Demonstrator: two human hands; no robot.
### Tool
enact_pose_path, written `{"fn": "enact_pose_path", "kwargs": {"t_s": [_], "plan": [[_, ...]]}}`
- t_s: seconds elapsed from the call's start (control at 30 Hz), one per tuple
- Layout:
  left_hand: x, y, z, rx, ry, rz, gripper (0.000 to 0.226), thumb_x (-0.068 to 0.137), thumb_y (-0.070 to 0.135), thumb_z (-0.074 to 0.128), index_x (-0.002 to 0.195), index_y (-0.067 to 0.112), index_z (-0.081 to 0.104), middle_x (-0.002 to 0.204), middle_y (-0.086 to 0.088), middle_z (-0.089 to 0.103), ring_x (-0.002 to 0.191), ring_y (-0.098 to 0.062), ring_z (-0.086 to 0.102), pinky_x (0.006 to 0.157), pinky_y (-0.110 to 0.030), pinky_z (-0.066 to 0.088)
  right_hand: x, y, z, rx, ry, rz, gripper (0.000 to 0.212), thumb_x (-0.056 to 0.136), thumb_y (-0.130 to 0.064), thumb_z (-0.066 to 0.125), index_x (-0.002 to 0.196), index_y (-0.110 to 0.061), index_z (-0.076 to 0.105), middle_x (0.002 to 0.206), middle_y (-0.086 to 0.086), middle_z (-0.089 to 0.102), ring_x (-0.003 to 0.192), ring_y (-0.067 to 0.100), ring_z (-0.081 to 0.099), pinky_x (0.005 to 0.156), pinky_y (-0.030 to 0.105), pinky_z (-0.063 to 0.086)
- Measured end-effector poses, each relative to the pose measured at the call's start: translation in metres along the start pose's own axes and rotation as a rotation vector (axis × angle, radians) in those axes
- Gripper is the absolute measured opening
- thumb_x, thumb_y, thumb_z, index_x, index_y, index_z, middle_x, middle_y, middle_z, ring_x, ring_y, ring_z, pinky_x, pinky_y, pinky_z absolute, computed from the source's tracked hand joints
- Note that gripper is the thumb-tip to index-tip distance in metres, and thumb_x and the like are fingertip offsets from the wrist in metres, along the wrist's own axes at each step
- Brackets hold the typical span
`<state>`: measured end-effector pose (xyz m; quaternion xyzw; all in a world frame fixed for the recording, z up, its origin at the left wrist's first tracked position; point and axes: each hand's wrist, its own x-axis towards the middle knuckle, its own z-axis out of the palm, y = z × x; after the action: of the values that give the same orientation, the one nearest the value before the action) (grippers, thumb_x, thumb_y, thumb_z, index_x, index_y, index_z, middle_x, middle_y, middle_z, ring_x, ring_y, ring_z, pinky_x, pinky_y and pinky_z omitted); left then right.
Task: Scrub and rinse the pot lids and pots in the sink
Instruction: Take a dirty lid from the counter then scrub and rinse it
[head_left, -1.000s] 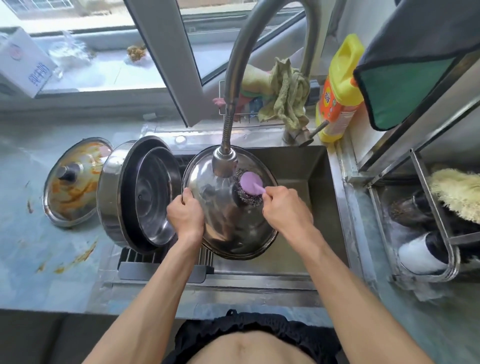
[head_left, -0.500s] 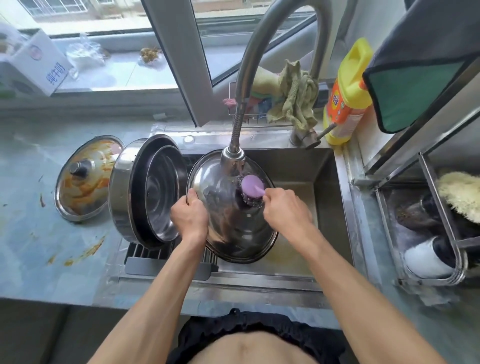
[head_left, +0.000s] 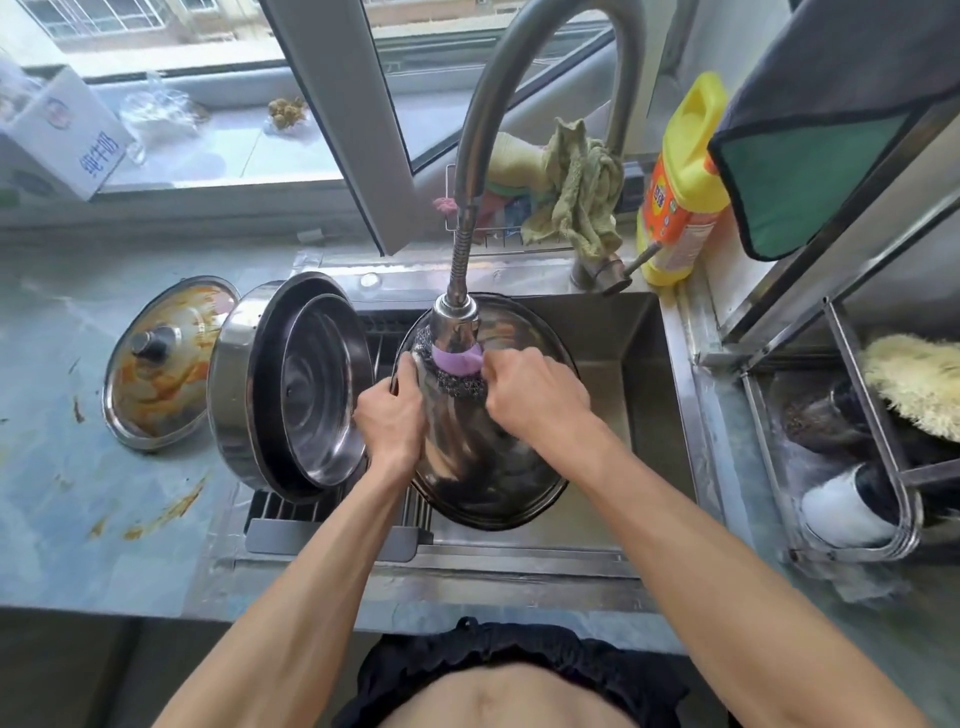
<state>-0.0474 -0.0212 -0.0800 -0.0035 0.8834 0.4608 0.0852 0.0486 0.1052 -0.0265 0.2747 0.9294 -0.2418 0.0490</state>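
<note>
Over the steel sink (head_left: 644, 374), left hand (head_left: 389, 421) gripping domed shiny lid (head_left: 493, 467) (tilted), right hand (head_left: 535, 395) clutching wiry scourer (head_left: 460, 382)

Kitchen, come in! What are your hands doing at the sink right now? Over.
Left hand grips the lid by its rim. Right hand holds the purple-handled scrubber on the lid, under the faucet head. Nothing in the way. Over.

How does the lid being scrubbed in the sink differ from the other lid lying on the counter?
The lid in the sink is held tilted on edge by the left hand, while the lid on the counter lies flat, untouched. The lid in the sink looks mostly free of residue, with the right hand pressing a steel-wool scrubber on it; the lid on the counter is smeared orange. Its knob shows; the other's does not. Both are round and metal.
</note>
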Motion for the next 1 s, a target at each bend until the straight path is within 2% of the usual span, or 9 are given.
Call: {"fn": "enact_pose_path", "kwargs": {"t_s": [0.17,0.3,0.47,0.57,0.63,0.7,0.77,0.87,1.0], "plan": [[0.002,-0.018,-0.002,-0.042,-0.054,0.079,0.062,0.103,0.042,0.057,0.056,0.008,0.035,0.051,-0.001,0.029,0.043,-0.009,0.027,0.045,-0.026,0.023,0.028,0.026,-0.011,0.008,0.005,0.160,0.028,0.097,-0.023,0.047,0.120,-0.015,0.062,0.117,0.014,0.065,0.106,0.037,0.063,0.074,0.036,0.038],[0.001,-0.025,0.010,-0.070,-0.045,0.014,0.068,0.103,0.045,0.055,0.059,-0.004,0.039,0.057,-0.007,0.034,0.054,-0.016,0.028,0.054,-0.037,0.024,0.020,0.014,0.008,0.074,-0.047,0.067,0.025,0.098,-0.027,0.044,0.110,-0.018,0.064,0.110,0.013,0.066,0.101,0.038,0.063,0.072,0.036,0.041],[-0.024,-0.035,0.023,-0.100,-0.073,-0.040,0.066,0.106,0.040,0.050,0.070,-0.015,0.045,0.060,-0.010,0.043,0.054,-0.014,0.033,0.049,-0.027,0.027,0.024,0.053,0.034,0.291,0.074,0.352,0.030,0.096,-0.040,0.047,0.106,-0.017,0.062,0.106,0.016,0.067,0.102,0.040,0.061,0.078,0.039,0.048],[-0.035,-0.047,0.031,-0.196,-0.052,-0.170,0.066,0.105,0.047,0.048,0.075,-0.012,0.056,0.065,-0.008,0.055,0.059,-0.017,0.045,0.054,-0.029,0.037,0.006,0.059,0.052,0.395,0.039,0.487,0.063,0.082,-0.065,0.058,0.118,-0.013,0.054,0.117,0.013,0.064,0.109,0.036,0.060,0.088,0.044,0.052],[-0.040,-0.054,0.035,-0.265,-0.052,-0.230,0.064,0.105,0.050,0.046,0.076,-0.006,0.060,0.068,-0.007,0.062,0.063,-0.018,0.052,0.059,-0.033,0.042,-0.002,0.061,0.061,0.483,0.029,0.556,0.082,0.074,-0.071,0.064,0.129,-0.012,0.046,0.127,0.012,0.060,0.117,0.034,0.058,0.095,0.045,0.050],[-0.043,-0.058,0.036,-0.306,-0.097,-0.273,0.061,0.105,0.051,0.045,0.076,-0.001,0.062,0.073,-0.005,0.065,0.068,-0.017,0.055,0.063,-0.032,0.046,-0.002,0.066,0.064,0.557,0.062,0.578,0.080,0.075,-0.063,0.071,0.132,-0.013,0.045,0.132,0.010,0.058,0.119,0.032,0.056,0.096,0.041,0.049],[-0.043,-0.063,0.032,-0.303,-0.171,-0.290,0.056,0.105,0.050,0.045,0.075,0.006,0.065,0.077,-0.004,0.067,0.073,-0.017,0.058,0.067,-0.031,0.048,0.001,0.067,0.063,0.606,0.083,0.562,0.075,0.077,-0.052,0.076,0.136,-0.016,0.046,0.130,0.006,0.059,0.117,0.028,0.058,0.088,0.033,0.046],[-0.030,-0.066,0.020,-0.189,-0.353,-0.248,0.056,0.105,0.048,0.049,0.080,0.002,0.070,0.083,-0.011,0.072,0.078,-0.021,0.062,0.075,-0.036,0.049,0.003,0.068,0.062,0.643,0.128,0.526,0.065,0.077,-0.045,0.077,0.128,-0.016,0.051,0.119,0.002,0.061,0.106,0.023,0.059,0.080,0.031,0.042],[0.005,-0.046,0.005,-0.056,-0.485,-0.072,0.029,0.101,0.036,0.060,0.087,0.012,0.068,0.082,0.000,0.067,0.083,-0.020,0.061,0.075,-0.037,0.051,0.002,0.075,0.061,0.663,0.134,0.455,0.063,0.075,-0.040,0.079,0.126,-0.016,0.050,0.124,0.002,0.059,0.111,0.021,0.056,0.093,0.038,0.047]]}}
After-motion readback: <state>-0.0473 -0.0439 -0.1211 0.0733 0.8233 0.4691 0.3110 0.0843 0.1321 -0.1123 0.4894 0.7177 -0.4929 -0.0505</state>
